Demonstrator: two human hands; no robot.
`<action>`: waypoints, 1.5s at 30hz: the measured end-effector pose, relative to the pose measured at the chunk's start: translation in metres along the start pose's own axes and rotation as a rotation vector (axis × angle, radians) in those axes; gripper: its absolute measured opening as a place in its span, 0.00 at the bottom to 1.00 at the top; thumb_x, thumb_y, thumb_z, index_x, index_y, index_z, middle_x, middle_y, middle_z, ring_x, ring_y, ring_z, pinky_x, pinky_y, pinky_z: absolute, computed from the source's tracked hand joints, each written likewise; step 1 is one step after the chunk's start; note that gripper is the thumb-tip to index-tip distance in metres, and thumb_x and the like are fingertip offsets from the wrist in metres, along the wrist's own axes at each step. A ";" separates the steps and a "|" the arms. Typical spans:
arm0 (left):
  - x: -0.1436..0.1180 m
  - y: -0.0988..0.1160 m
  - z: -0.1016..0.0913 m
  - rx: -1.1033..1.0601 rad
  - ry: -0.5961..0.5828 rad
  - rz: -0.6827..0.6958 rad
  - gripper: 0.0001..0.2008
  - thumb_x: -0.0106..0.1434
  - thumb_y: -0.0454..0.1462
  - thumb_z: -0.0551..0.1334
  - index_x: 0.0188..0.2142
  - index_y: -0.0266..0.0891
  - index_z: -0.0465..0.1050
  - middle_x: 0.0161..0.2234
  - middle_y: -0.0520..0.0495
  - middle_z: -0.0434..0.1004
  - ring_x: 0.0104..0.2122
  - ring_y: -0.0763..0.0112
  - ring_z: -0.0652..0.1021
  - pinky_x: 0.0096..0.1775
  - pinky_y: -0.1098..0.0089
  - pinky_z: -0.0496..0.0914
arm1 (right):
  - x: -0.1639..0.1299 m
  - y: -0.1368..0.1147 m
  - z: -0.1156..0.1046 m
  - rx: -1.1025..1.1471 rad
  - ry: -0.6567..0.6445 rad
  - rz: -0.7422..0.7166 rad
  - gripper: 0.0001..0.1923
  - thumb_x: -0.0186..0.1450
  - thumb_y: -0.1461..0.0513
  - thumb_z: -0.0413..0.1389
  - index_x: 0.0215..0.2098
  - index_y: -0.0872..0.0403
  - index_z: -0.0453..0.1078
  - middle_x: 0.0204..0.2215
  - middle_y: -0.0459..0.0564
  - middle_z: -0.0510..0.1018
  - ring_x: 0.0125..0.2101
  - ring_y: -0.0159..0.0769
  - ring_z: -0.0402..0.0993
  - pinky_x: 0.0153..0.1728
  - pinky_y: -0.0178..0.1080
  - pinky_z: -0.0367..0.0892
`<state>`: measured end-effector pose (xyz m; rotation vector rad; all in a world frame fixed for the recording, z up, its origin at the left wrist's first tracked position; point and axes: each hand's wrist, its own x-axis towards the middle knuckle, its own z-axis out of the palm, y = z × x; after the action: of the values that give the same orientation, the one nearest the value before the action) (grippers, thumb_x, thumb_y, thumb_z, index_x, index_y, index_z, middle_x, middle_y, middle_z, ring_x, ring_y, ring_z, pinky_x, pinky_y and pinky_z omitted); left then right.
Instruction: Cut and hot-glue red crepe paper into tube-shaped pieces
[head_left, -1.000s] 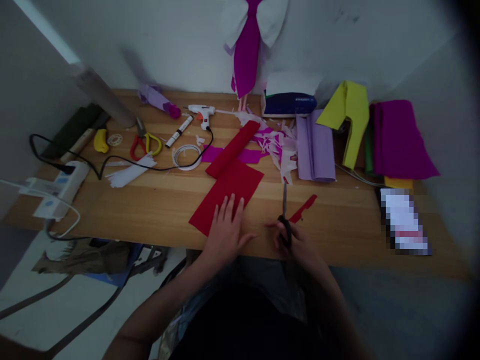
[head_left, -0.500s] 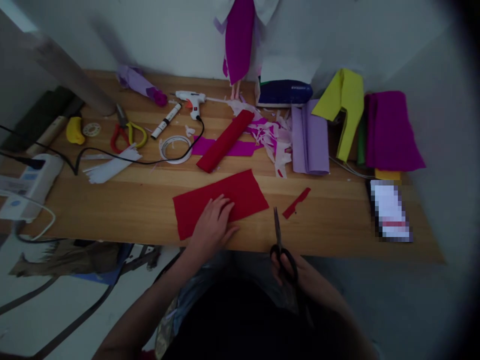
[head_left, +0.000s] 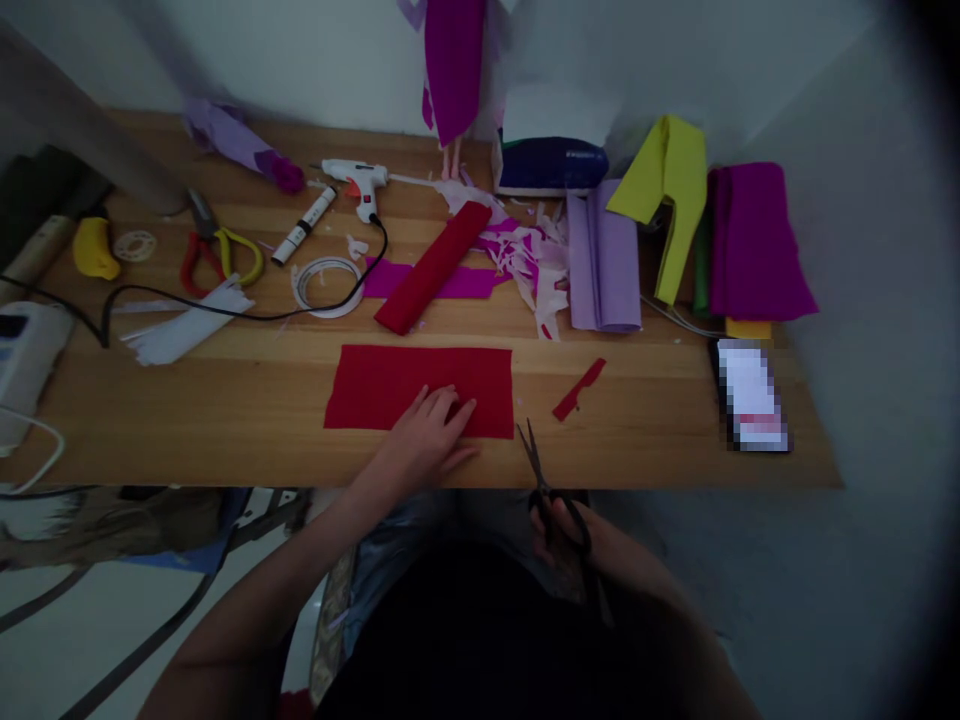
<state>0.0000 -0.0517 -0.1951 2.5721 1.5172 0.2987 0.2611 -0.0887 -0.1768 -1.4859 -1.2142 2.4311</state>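
Observation:
A flat red rectangle of crepe-like paper [head_left: 367, 390] lies near the table's front edge. On its lower right part rests my left hand [head_left: 429, 435], fingers spread and pressing it flat. My right hand [head_left: 562, 535] grips a pair of black-handled scissors [head_left: 537, 462] at the table's front edge. The blades are slightly apart and point up toward the paper's lower right corner, without touching it. A thin red offcut [head_left: 580, 389] lies to the right of the sheet. Behind the sheet a rolled red piece [head_left: 435, 268] lies slantwise.
Behind lie a white glue gun [head_left: 364, 182], a marker [head_left: 304, 226], white tape [head_left: 327, 287], pliers [head_left: 222, 250] and paper scraps [head_left: 536, 260]. Folded lilac paper [head_left: 606, 265], yellow paper [head_left: 679, 190] and a phone [head_left: 752, 396] are at the right. A power strip [head_left: 30, 370] stands at left.
The red sheet has turned clockwise, so its long edges now run along the table's front edge. The scissors' blades have opened slightly and come nearer the sheet. The view has shifted a little.

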 end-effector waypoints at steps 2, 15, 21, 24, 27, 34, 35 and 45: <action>-0.002 0.001 0.003 0.015 0.016 0.002 0.27 0.65 0.47 0.59 0.56 0.29 0.65 0.52 0.27 0.69 0.54 0.47 0.71 0.54 0.49 0.68 | 0.003 0.000 0.000 0.024 -0.031 -0.011 0.33 0.58 0.32 0.44 0.31 0.53 0.60 0.20 0.44 0.68 0.17 0.26 0.58 0.19 0.32 0.53; 0.002 0.017 0.002 0.073 0.186 0.140 0.13 0.68 0.29 0.51 0.49 0.32 0.70 0.45 0.40 0.77 0.42 0.63 0.77 0.41 0.67 0.73 | 0.016 0.009 0.002 0.059 -0.064 -0.126 0.31 0.64 0.35 0.37 0.33 0.53 0.59 0.21 0.45 0.68 0.16 0.26 0.54 0.18 0.34 0.48; 0.003 0.028 0.009 0.023 0.189 0.128 0.12 0.68 0.29 0.51 0.46 0.31 0.71 0.40 0.40 0.77 0.38 0.64 0.76 0.36 0.67 0.72 | 0.011 -0.002 0.013 0.012 0.029 -0.096 0.32 0.62 0.35 0.40 0.32 0.54 0.61 0.20 0.46 0.69 0.15 0.26 0.57 0.18 0.35 0.51; 0.004 0.032 0.015 0.009 0.206 0.122 0.13 0.68 0.30 0.52 0.48 0.32 0.71 0.39 0.41 0.76 0.38 0.65 0.76 0.36 0.68 0.72 | 0.009 -0.006 0.019 -0.018 0.083 -0.071 0.35 0.61 0.33 0.40 0.31 0.55 0.62 0.19 0.46 0.70 0.14 0.25 0.58 0.17 0.33 0.52; 0.006 0.034 0.020 -0.006 0.221 0.117 0.14 0.69 0.30 0.51 0.49 0.32 0.70 0.40 0.40 0.76 0.38 0.65 0.76 0.37 0.67 0.72 | 0.007 -0.009 0.023 -0.026 0.121 -0.026 0.37 0.57 0.31 0.41 0.31 0.56 0.62 0.19 0.45 0.69 0.13 0.24 0.58 0.16 0.31 0.51; 0.004 0.033 0.026 -0.032 0.262 0.125 0.14 0.68 0.30 0.51 0.50 0.31 0.71 0.40 0.40 0.76 0.39 0.64 0.75 0.39 0.66 0.73 | 0.004 -0.014 0.022 -0.064 0.186 0.049 0.36 0.54 0.30 0.44 0.26 0.54 0.62 0.16 0.44 0.69 0.13 0.24 0.58 0.15 0.31 0.52; 0.004 0.033 0.025 -0.033 0.265 0.126 0.14 0.68 0.30 0.51 0.50 0.31 0.71 0.40 0.40 0.76 0.39 0.64 0.75 0.38 0.66 0.73 | 0.004 -0.015 0.022 -0.065 0.189 0.057 0.36 0.54 0.29 0.44 0.26 0.54 0.62 0.16 0.44 0.69 0.12 0.24 0.58 0.14 0.31 0.51; 0.005 0.035 0.020 -0.020 0.275 0.130 0.14 0.69 0.29 0.51 0.49 0.30 0.71 0.39 0.40 0.77 0.37 0.65 0.76 0.36 0.68 0.72 | 0.001 -0.015 0.022 -0.085 0.211 0.081 0.37 0.53 0.29 0.44 0.26 0.54 0.61 0.15 0.43 0.69 0.11 0.23 0.57 0.14 0.30 0.49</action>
<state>0.0370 -0.0644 -0.2059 2.7086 1.4174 0.7052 0.2377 -0.0909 -0.1628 -1.7953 -1.2490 2.2232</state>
